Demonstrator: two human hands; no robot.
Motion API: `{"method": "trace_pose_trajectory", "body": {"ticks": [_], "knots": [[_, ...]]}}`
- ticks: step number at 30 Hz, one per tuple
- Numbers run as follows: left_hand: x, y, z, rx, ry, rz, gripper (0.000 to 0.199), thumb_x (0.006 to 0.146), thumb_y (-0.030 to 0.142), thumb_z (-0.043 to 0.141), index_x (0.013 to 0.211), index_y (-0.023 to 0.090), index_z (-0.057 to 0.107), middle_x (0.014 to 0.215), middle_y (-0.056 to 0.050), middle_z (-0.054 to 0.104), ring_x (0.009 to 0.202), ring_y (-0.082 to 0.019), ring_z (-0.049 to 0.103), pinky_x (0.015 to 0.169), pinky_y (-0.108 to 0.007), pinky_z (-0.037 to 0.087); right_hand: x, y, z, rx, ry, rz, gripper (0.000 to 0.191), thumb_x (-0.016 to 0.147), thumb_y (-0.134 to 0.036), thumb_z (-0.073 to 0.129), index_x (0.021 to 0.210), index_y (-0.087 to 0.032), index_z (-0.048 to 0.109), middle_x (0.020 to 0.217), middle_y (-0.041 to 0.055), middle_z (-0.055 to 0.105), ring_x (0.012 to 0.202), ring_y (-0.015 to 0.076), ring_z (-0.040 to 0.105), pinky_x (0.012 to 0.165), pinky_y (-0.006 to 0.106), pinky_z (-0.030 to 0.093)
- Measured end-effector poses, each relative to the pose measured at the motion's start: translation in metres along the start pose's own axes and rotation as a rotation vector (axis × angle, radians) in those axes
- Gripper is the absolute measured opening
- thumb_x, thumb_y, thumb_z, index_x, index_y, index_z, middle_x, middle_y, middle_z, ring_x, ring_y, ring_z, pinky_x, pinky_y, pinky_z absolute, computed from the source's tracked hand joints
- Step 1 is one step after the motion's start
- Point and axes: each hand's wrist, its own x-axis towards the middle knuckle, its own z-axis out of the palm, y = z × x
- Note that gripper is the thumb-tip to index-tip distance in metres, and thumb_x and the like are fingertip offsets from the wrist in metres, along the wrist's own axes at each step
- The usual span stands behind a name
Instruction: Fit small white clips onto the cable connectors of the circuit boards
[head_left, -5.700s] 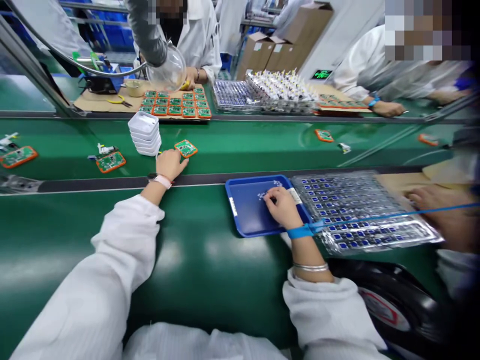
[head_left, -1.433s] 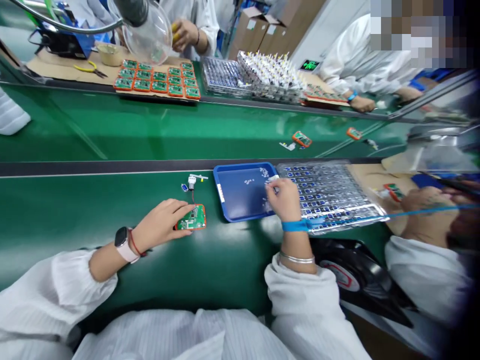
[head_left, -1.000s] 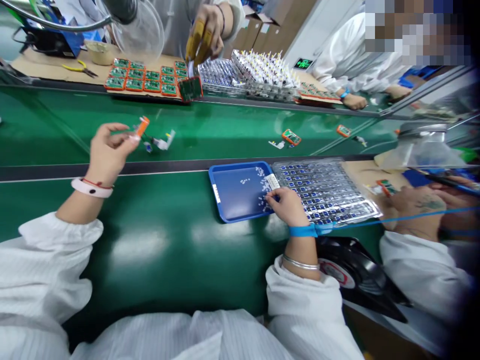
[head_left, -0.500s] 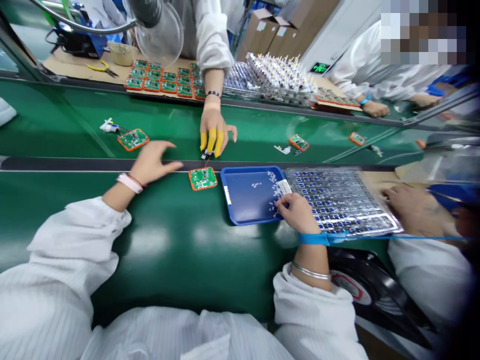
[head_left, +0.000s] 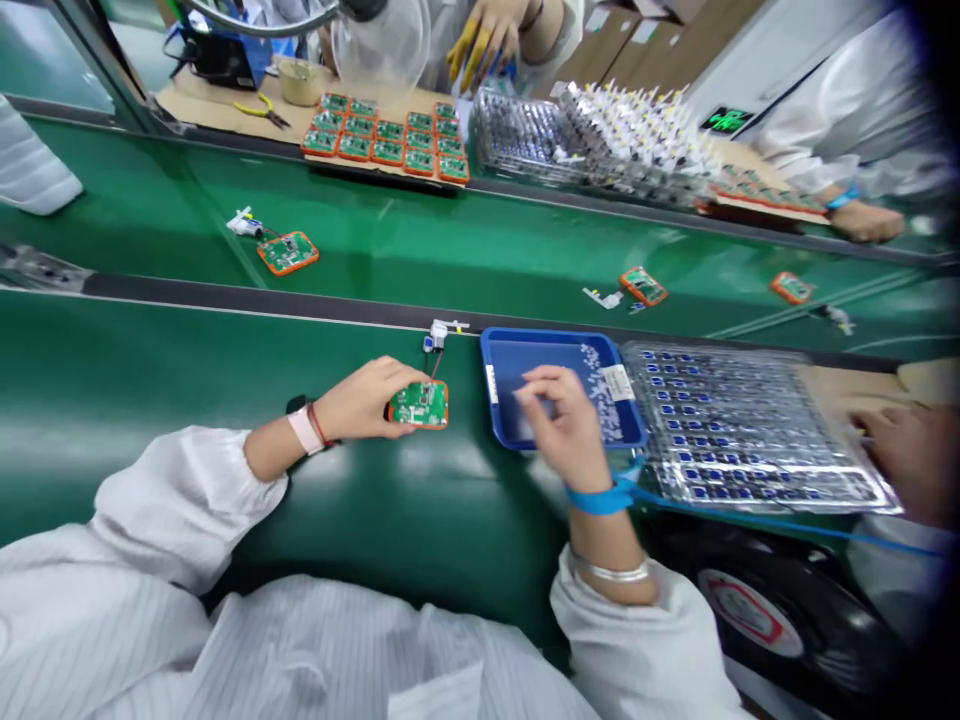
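Note:
My left hand grips the left edge of a green circuit board with an orange rim. Thin wires run from the board up to a small white and blue part lying near the belt's edge. My right hand is over the blue tray, thumb and fingertips pinched together; whatever is between them is too small to make out. Tiny white pieces lie in the right side of that tray, beside a white label.
Right of the tray is a clear plastic tray of small blue parts, with another person's hand beside it. Wired boards lie on the green belt beyond. Rows of boards and a co-worker's gloved-finger hand are across it.
My left hand has moved right and taken hold of the board. My right hand has lifted off the white pieces and moved left. The co-worker's hand has withdrawn across the belt.

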Motion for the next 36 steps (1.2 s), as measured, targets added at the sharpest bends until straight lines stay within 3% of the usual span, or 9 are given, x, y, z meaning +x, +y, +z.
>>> {"method": "trace_pose_trajectory", "body": {"ticks": [3, 7, 11, 16, 27, 30, 33, 36], "knots": [[-0.017, 0.018, 0.011, -0.102, 0.05, -0.016, 0.047, 0.078, 0.036, 0.063, 0.12, 0.016, 0.052, 0.121, -0.011, 0.057, 0.11, -0.024, 0.051, 0.096, -0.038, 0.038, -0.005, -0.038, 0.048, 0.178, -0.111, -0.042, 0.011, 0.085, -0.021, 0.049, 0.077, -0.02, 0.056, 0.093, 0.0068, 0.056, 0.091, 0.0185, 0.055, 0.083, 0.036, 0.045], [-0.012, 0.027, 0.019, -0.222, 0.216, -0.114, 0.018, 0.086, 0.026, 0.055, 0.097, 0.017, 0.065, 0.108, -0.008, 0.065, 0.102, -0.02, 0.056, 0.091, -0.035, 0.041, -0.011, -0.044, 0.075, 0.22, -0.149, 0.004, 0.01, 0.085, -0.02, 0.049, 0.078, -0.02, 0.056, 0.094, 0.0068, 0.054, 0.093, 0.0197, 0.054, 0.083, 0.038, 0.045], [-0.002, 0.025, 0.02, -0.316, 0.249, -0.182, 0.009, 0.082, 0.021, 0.06, 0.08, 0.018, 0.068, 0.09, -0.002, 0.07, 0.086, -0.017, 0.061, 0.083, -0.032, 0.044, -0.012, -0.037, 0.073, 0.228, -0.187, 0.017, 0.009, 0.085, -0.02, 0.049, 0.079, -0.02, 0.055, 0.095, 0.0069, 0.054, 0.094, 0.0199, 0.054, 0.084, 0.038, 0.044], [0.001, 0.027, 0.02, -0.312, 0.223, -0.256, 0.007, 0.077, 0.017, 0.063, 0.073, 0.018, 0.069, 0.088, -0.002, 0.071, 0.085, -0.017, 0.062, 0.081, -0.032, 0.045, -0.012, -0.04, 0.072, 0.198, -0.253, 0.038, 0.009, 0.084, -0.019, 0.049, 0.076, -0.02, 0.054, 0.096, 0.007, 0.053, 0.095, 0.0202, 0.052, 0.086, 0.039, 0.043], [0.017, 0.026, 0.005, -0.264, -0.012, -0.414, 0.013, 0.071, 0.011, 0.059, 0.065, 0.014, 0.07, 0.077, -0.003, 0.071, 0.071, -0.016, 0.064, 0.071, -0.024, 0.047, -0.005, -0.039, 0.069, 0.184, -0.363, 0.117, 0.014, 0.08, -0.014, 0.047, 0.067, -0.019, 0.051, 0.089, 0.0073, 0.053, 0.085, 0.0181, 0.054, 0.075, 0.035, 0.045], [0.016, 0.024, 0.006, -0.253, -0.005, -0.379, 0.012, 0.071, 0.011, 0.059, 0.063, 0.014, 0.068, 0.075, -0.002, 0.07, 0.069, -0.015, 0.063, 0.07, -0.024, 0.047, -0.007, -0.043, 0.072, 0.152, -0.341, 0.084, 0.016, 0.079, -0.011, 0.046, 0.066, -0.019, 0.05, 0.087, 0.0067, 0.054, 0.085, 0.0179, 0.054, 0.075, 0.034, 0.046], [0.01, 0.02, 0.009, -0.272, 0.081, -0.31, 0.005, 0.071, 0.014, 0.062, 0.071, 0.015, 0.067, 0.08, -0.003, 0.068, 0.071, -0.014, 0.062, 0.069, -0.023, 0.047, -0.005, -0.048, 0.067, 0.107, -0.293, 0.009, 0.014, 0.08, -0.012, 0.047, 0.069, -0.019, 0.053, 0.087, 0.0064, 0.055, 0.087, 0.0179, 0.055, 0.076, 0.034, 0.046], [0.004, 0.018, 0.012, -0.268, 0.144, -0.244, 0.014, 0.075, 0.022, 0.063, 0.087, 0.015, 0.064, 0.088, -0.004, 0.064, 0.076, -0.014, 0.06, 0.07, -0.025, 0.047, 0.007, -0.033, 0.043, 0.012, -0.118, -0.075, 0.013, 0.082, -0.017, 0.05, 0.071, -0.02, 0.057, 0.09, 0.0066, 0.058, 0.089, 0.0184, 0.055, 0.08, 0.036, 0.045]]}}
